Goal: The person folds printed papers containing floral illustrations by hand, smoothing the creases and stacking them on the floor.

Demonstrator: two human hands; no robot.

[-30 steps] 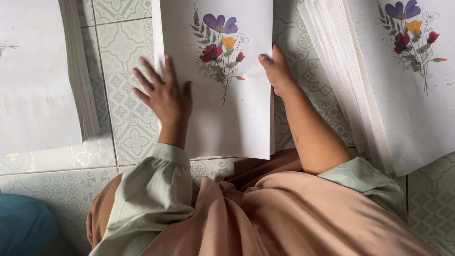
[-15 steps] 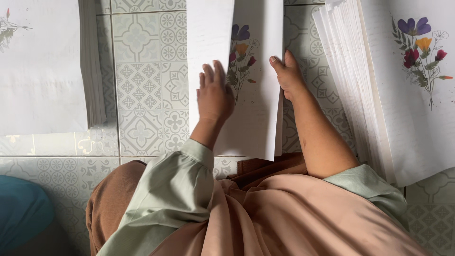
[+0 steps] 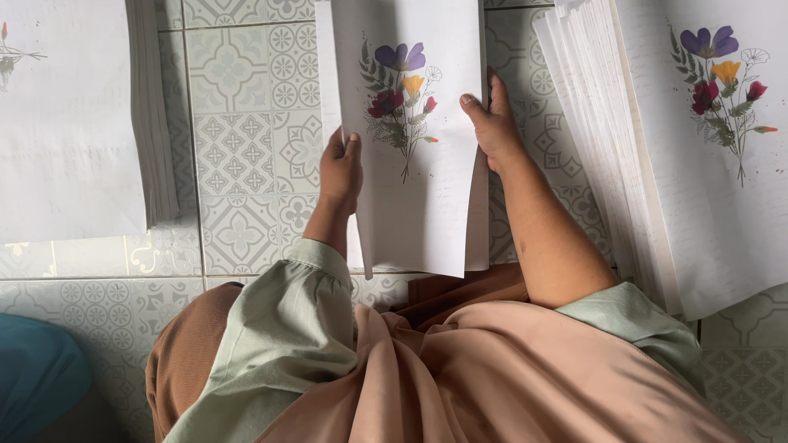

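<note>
A white folded card (image 3: 419, 189) printed with a bunch of purple, orange and red flowers is held up in front of me over the patterned tile floor (image 3: 238, 156). My left hand (image 3: 340, 171) grips its left edge, fingers curled around it. My right hand (image 3: 492, 123) holds its right edge, thumb on the front face. The card's layers are slightly apart at the bottom.
A thick stack of the same flowered cards (image 3: 698, 139) lies on the floor to my right. Another stack of white sheets (image 3: 74, 123) lies to my left. A blue object (image 3: 37, 373) sits at the lower left. My lap in peach cloth (image 3: 492, 377) fills the foreground.
My left hand lifted off the flat card and took its left edge. The card was folded, then brought up between both hands with the flower print facing me.
</note>
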